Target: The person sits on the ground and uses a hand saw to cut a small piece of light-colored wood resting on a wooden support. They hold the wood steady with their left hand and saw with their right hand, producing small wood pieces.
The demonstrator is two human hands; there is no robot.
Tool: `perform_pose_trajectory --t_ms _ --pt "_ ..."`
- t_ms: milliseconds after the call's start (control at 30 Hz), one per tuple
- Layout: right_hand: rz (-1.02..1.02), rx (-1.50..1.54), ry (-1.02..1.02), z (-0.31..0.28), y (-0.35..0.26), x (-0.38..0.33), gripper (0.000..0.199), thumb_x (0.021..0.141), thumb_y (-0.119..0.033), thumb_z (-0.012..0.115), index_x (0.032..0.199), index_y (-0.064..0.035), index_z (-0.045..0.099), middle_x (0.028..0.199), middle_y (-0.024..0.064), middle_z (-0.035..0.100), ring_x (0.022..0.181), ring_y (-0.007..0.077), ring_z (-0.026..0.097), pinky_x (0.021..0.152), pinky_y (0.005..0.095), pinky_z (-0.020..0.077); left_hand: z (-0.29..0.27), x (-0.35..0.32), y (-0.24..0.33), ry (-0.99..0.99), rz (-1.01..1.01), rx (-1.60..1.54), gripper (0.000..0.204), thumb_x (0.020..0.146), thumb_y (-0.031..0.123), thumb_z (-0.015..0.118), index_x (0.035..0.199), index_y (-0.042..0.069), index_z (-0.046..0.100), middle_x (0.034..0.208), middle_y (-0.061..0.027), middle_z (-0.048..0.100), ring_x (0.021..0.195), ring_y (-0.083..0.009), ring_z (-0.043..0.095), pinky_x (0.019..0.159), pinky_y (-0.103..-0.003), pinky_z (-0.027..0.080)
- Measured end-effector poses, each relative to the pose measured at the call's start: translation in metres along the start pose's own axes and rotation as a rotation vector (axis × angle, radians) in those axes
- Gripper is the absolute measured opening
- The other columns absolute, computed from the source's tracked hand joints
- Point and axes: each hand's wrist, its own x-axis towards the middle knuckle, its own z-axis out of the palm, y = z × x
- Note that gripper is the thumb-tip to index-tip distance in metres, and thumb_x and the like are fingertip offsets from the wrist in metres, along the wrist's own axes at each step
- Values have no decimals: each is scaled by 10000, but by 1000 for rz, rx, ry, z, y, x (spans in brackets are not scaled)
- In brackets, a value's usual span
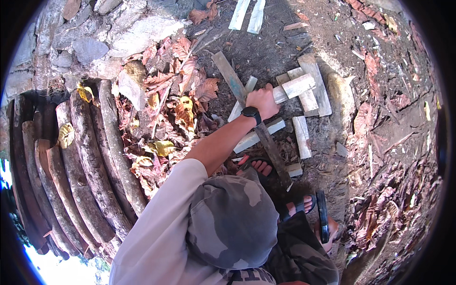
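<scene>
My left hand (263,102), with a dark watch on its wrist, reaches out over the ground with its fingers closed. It grips the near end of a short, pale split piece of wood (300,85). That piece lies across several other split pieces (319,90). Beneath my wrist a long, narrow, dark board (273,149) runs diagonally toward my feet. Pale sticks (243,97) lie beside and partly under it, and another short piece (301,137) rests to its right. My right hand does not show.
Stacked logs (97,166) stand at the left, below a stone wall (137,35). Dry leaves (183,107) lie between them and the board. My bent knee (232,221) and sandalled feet (304,204) are close by. Two pale sticks (247,15) lie farther off.
</scene>
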Motion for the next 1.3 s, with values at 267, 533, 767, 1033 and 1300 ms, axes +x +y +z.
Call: perform_pose_trajectory --t_ms 267,533,767,1033,1300 --pt "21 155 -47 39 -26 107 164 762 -45 723 733 -3 567 671 146 560 564 318 589 549 378 434 -8 7 4 -33 -62 90 526 721 323 788 1070 -24 602 886 -248 737 821 -387 743 745 -475 607" --pt "37 18 -22 -6 3 -23 153 749 -116 703 760 -14 590 646 128 526 552 322 576 526 392 411 4 1 13 -45 95 41 507 706 303 801 1049 -11 598 901 -249 733 850 -411 732 757 -494 596" --pt "28 73 13 -8 -22 41 142 718 -65 666 718 -13 534 623 143 496 539 345 528 536 407 385 -22 25 6 -48 -55 83 534 708 317 806 1077 -17 612 897 -249 735 849 -399 736 763 -480 601" --pt "-45 146 29 24 -24 34 192 673 -28 724 669 -42 533 621 136 493 536 356 529 514 402 395 -23 29 -13 -64 -27 147 581 686 365 826 1087 -6 630 904 -252 732 880 -420 727 784 -491 599" --pt "63 286 98 24 -10 35 179 675 -97 711 658 -34 545 591 140 493 526 354 552 518 380 411 -38 36 -4 -130 -59 163 545 684 374 815 1042 -15 680 975 -286 726 947 -443 711 852 -491 579"
